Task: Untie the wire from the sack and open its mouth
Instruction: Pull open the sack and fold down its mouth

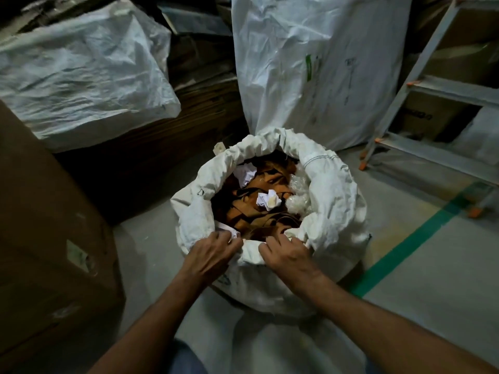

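Observation:
A white woven sack [334, 190] stands on the floor with its mouth wide and its rim rolled down. Inside lie orange-brown scraps [253, 209], crumpled white paper [268, 202] and clear plastic. My left hand [210, 255] grips the near rim on the left, fingers curled over the rolled edge. My right hand [287, 255] grips the near rim just to the right of it, fingers hooked into the fabric. No wire shows anywhere in view.
A brown cardboard box [48, 238] stands close on the left. Two other full white sacks, one at the back left [81, 76] and a tall one behind [310, 63], crowd the back. A metal stepladder [421, 103] stands at right. Green tape [410, 241] crosses the grey floor.

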`<action>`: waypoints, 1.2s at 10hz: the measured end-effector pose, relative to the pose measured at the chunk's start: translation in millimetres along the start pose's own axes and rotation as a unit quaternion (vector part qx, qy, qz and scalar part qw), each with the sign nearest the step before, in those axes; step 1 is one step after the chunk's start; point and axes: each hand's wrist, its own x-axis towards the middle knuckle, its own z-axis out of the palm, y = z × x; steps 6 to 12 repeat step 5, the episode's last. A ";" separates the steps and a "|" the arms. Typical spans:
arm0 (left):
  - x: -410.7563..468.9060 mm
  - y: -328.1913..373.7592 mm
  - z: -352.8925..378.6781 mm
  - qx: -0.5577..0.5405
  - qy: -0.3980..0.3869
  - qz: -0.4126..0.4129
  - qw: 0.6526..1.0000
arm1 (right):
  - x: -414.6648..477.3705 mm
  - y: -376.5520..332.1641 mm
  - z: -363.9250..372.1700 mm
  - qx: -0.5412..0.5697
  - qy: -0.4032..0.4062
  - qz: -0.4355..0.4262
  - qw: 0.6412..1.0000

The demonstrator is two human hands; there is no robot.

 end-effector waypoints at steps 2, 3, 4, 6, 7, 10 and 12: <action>6.7 -22.4 -22.0 -0.149 -0.175 -0.044 0.972 | 22.7 24.8 -25.4 0.101 -0.239 0.014 0.966; 6.7 -33.5 -46.7 -0.215 -0.197 -0.071 0.954 | 21.9 31.1 -49.8 0.122 -0.274 -0.007 0.954; 0.2 -35.3 -91.8 -0.209 -0.176 -0.109 0.956 | 16.5 42.9 -93.4 0.177 -0.276 0.059 0.943; -3.3 -36.9 -122.1 -0.183 -0.156 -0.110 0.964 | 24.3 53.6 -124.9 0.210 -0.262 0.115 0.935; -3.3 -36.9 -122.1 -0.183 -0.156 -0.110 0.964 | 24.3 53.6 -124.9 0.210 -0.262 0.115 0.935; -3.3 -36.9 -122.1 -0.183 -0.156 -0.110 0.964 | 24.3 53.6 -124.9 0.210 -0.262 0.115 0.935; -3.3 -36.9 -122.1 -0.183 -0.156 -0.110 0.964 | 24.3 53.6 -124.9 0.210 -0.262 0.115 0.935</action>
